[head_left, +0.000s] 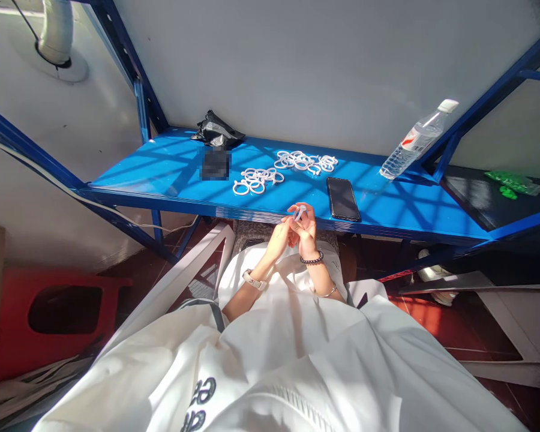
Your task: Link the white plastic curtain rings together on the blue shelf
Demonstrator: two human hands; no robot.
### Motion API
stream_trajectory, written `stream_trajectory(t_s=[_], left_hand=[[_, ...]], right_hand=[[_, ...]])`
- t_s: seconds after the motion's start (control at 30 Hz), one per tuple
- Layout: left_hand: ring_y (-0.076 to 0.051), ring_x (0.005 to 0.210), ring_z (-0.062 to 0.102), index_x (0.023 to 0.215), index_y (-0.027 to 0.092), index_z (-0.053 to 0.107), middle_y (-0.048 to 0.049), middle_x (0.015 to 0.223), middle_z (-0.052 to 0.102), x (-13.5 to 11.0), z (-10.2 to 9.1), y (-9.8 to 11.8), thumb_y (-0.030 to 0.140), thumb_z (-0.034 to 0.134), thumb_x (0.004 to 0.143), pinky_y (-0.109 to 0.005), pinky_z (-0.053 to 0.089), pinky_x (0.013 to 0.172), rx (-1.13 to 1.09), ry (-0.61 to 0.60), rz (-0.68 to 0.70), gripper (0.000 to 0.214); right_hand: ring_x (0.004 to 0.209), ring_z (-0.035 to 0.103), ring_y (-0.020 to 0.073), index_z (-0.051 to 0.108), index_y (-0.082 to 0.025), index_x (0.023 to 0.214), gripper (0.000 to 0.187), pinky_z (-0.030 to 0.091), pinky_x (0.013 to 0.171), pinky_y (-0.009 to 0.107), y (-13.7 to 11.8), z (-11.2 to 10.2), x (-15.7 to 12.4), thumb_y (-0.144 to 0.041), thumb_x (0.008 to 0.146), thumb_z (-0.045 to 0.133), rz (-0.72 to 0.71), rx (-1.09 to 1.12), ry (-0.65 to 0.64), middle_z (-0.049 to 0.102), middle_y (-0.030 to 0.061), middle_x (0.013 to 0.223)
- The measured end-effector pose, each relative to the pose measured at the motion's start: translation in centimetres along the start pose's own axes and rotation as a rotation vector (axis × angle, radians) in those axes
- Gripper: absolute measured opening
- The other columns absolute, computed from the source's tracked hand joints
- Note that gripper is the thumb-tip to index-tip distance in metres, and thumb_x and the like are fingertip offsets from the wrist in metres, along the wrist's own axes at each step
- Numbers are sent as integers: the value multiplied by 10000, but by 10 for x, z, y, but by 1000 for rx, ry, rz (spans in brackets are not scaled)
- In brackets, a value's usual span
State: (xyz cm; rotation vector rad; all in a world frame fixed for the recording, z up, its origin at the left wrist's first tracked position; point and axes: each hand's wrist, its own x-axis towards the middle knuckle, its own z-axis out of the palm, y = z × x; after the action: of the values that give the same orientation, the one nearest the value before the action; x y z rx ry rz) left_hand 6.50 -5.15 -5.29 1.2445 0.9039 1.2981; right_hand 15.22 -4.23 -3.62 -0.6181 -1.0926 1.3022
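Just in front of the blue shelf's edge, my two hands meet above my lap. My right hand (306, 233), with a dark bead bracelet at the wrist, holds a small white plastic ring (300, 212) up in its bent fingers. The fingers of my left hand (279, 237), which has a pale watch on its wrist, are pinched together at the ring's lower side. Part of the ring is hidden by the fingers. On the shelf beyond lie a nearer pile of white rings (258, 179) and a farther pile of white rings (303, 161).
A black phone (343, 198) lies right of the hands on the blue shelf (162, 174). A water bottle (416, 143) stands farther right. Behind a blurred dark patch (215, 163) sits a black plastic bag (218, 129). Green items in clear plastic (515, 182) lie far right.
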Motion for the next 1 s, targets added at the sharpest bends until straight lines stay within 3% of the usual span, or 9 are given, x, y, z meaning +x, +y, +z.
stream_trajectory(t_s=[0.13,0.23,0.37,0.47,0.6,0.77,0.87,1.0], left_hand=[[-106,426,419,482,195,435,-3,404,455,-6,-3,12,634,362,922,-254,307,477,134,29,18,626],[-99,463,407,489,190,416,21,426,433,-12,-3,22,527,397,933,-247,305,517,306,152,115,558],[-94,486,412,676,190,516,50,510,467,-19,-2,34,419,457,929,-236,324,533,440,302,220,346],[-101,560,511,857,199,542,36,646,575,-21,-1,39,357,519,912,-223,407,577,422,342,263,168],[-164,887,645,1097,209,522,-66,1005,636,-19,-2,37,387,601,888,-240,519,669,335,322,356,286],[-232,1176,611,1276,229,481,-147,1339,547,-17,-4,35,489,618,896,-331,560,901,223,198,397,480],[-238,1177,632,1316,232,494,-138,1333,596,-19,-5,41,499,598,913,-341,558,938,171,90,407,495],[-232,1118,668,1261,219,556,-123,1219,679,-21,-5,50,506,619,900,-330,570,913,160,79,414,466]], right_hand=[[838,706,173,547,-323,1099,425,601,739,341,-1,0,2,-307,744,780,-4,17,-8,653,-26,1038],[862,704,170,532,-308,1108,443,593,801,346,-3,1,3,-319,738,776,1,12,-2,659,-18,1047],[873,698,162,523,-306,1091,456,577,878,365,-4,0,3,-316,722,791,-14,2,25,658,-24,1038],[898,697,167,529,-314,1071,459,579,889,375,-5,-1,3,-279,708,807,-48,11,17,650,-26,1041],[941,685,184,530,-313,1061,429,614,804,369,-7,-2,1,-313,721,792,-57,0,-33,639,5,1102],[971,676,181,535,-296,1062,447,618,769,331,-15,2,-4,-338,702,796,-58,-79,-168,644,24,1116],[969,671,172,544,-292,1072,449,612,786,311,-23,5,-8,-340,700,790,-51,-119,-212,642,21,1115],[979,672,175,553,-301,1112,491,609,813,308,-31,6,-11,-355,687,791,-15,-146,-229,632,28,1168]])
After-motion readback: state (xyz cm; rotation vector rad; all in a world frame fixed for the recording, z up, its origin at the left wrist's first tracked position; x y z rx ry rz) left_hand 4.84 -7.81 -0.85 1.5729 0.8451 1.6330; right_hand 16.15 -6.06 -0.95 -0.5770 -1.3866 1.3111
